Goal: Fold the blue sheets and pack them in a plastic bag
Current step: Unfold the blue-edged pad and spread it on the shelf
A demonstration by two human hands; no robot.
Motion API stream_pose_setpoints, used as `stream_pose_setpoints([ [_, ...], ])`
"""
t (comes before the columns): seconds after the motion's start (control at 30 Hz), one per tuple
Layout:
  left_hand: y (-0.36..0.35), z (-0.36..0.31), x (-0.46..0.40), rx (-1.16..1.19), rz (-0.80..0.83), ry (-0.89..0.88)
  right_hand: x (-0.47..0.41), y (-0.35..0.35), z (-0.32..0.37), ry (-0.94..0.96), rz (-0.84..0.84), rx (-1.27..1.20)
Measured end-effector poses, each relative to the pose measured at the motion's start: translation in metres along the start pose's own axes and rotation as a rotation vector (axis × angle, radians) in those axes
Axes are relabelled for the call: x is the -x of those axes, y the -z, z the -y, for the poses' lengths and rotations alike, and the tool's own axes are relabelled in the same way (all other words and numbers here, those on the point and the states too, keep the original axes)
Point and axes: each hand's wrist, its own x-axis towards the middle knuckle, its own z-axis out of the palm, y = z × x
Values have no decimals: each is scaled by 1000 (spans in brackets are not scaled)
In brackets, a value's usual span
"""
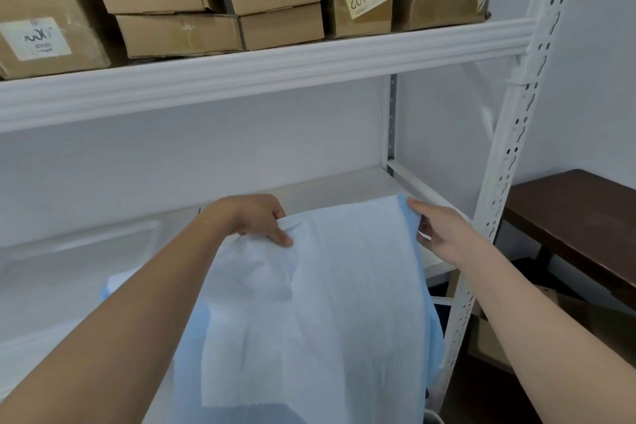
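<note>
A pale blue sheet (344,286) is held up in front of a white shelf, its lower part hanging down toward the bottom of the view. My left hand (258,220) grips its top edge left of centre, thumb on the near face and fingers curled behind. My right hand (437,231) pinches the sheet's upper right edge, thumb along the top corner. A darker blue layer (435,337) shows along the sheet's right and lower left sides. No plastic bag is in view.
The white metal shelf (344,189) lies behind the sheet, with an upper shelf beam (275,76) carrying several cardboard boxes (275,0). A perforated white upright (509,182) stands at right. A dark wooden table (578,217) lies beyond it, with a cardboard box (488,337) below.
</note>
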Motion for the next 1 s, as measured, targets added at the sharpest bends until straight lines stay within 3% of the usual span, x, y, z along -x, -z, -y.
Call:
stream_pose_setpoints([
  [0.17, 2, -1, 6, 87, 103, 70, 12, -3, 8, 34, 81, 91],
  [0.3, 4, 1, 9, 124, 105, 68, 12, -5, 14, 145, 22, 58],
  [0.57, -6, 30, -10, -11, -7, 99, 1, -5, 17, 321, -353, 126],
  [0.77, -9, 55, -14, -80, -175, 115, 6, -6, 29, 165, -174, 176],
  [1.0, -6, 72, -19, -26, -348, 46, 5, -12, 24, 237, -148, 162],
])
